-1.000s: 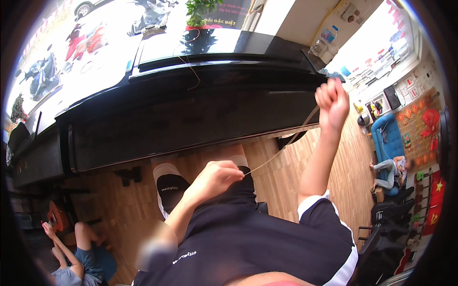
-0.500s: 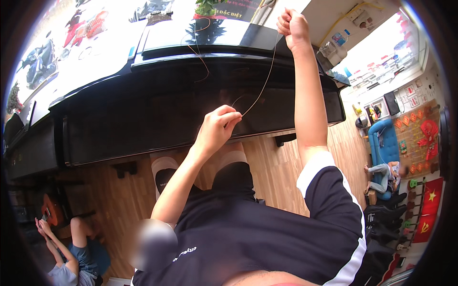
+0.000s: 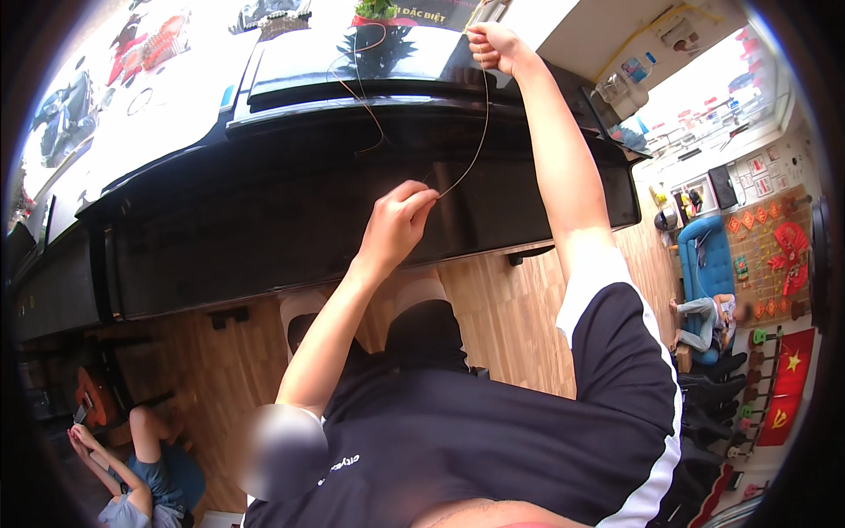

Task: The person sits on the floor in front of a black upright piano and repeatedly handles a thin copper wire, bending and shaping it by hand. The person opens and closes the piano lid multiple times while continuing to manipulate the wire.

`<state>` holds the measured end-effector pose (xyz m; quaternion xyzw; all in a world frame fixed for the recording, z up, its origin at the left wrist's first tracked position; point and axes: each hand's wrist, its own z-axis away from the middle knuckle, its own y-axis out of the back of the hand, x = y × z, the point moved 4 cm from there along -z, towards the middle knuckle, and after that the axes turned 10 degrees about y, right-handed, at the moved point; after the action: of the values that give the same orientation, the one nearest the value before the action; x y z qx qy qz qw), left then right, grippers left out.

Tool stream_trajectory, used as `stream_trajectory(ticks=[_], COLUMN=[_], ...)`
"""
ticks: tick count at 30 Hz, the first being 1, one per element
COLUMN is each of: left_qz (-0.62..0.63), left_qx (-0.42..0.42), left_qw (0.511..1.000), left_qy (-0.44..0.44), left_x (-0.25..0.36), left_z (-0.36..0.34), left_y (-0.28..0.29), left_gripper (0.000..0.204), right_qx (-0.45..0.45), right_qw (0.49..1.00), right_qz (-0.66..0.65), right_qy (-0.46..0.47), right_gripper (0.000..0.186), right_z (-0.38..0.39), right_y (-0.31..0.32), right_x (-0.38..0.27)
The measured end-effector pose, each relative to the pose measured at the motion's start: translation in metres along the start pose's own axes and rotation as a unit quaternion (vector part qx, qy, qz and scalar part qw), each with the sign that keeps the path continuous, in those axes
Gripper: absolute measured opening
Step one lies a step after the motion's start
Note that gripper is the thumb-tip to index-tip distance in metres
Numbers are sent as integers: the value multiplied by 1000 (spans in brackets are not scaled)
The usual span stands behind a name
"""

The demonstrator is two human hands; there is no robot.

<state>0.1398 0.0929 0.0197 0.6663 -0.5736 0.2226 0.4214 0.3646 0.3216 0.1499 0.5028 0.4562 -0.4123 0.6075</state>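
Note:
A thin, pale, wire-like string (image 3: 484,136) hangs in a slack curve between my two hands, in front of a black piano-like cabinet (image 3: 264,211). My left hand (image 3: 396,227) pinches the lower part of it between thumb and fingertips. Far out and higher up, my right hand (image 3: 495,47) is closed in a fist around the string's upper part. Another loose coppery string (image 3: 362,95) trails over the cabinet's front edge, left of my right hand.
A potted plant (image 3: 376,11) stands at the back. Plastic bottles (image 3: 627,86) are at the upper right. Beyond the wooden floor (image 3: 506,317), a person sits on a blue sofa (image 3: 709,255). Another person sits at lower left near an orange guitar (image 3: 95,398).
My right hand has shifted left and slightly up, still gripping the string. My left hand has risen a little. The string's curve has swung left with them.

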Motion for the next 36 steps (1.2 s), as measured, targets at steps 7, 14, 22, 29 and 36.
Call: stream_trajectory(ticks=[7,14,22,29,36], left_qz=[-71,-105,-84,-111,-106], left_qx=[33,70,116,99,74], left_qw=[992,987,990,988,990], left_qy=[-103,-100,-13,38,59], left_x=[9,11,-4,-6,-7], left_z=[-2,-5,-8,-10,-10], left_y=[-12,-11,-10,-7,-13], left_gripper=[15,12,9,11,26], right_qx=[35,111,359,352,321], right_qw=[965,858,823,865,890], right_qz=[259,499,67,127,141], right_qy=[-33,50,435,334,290], right_gripper=[29,42,12,10,9], right_z=[-67,-56,140,213,206], right_y=[13,0,-45,-100,-113], right_x=[19,7,46,114,141])
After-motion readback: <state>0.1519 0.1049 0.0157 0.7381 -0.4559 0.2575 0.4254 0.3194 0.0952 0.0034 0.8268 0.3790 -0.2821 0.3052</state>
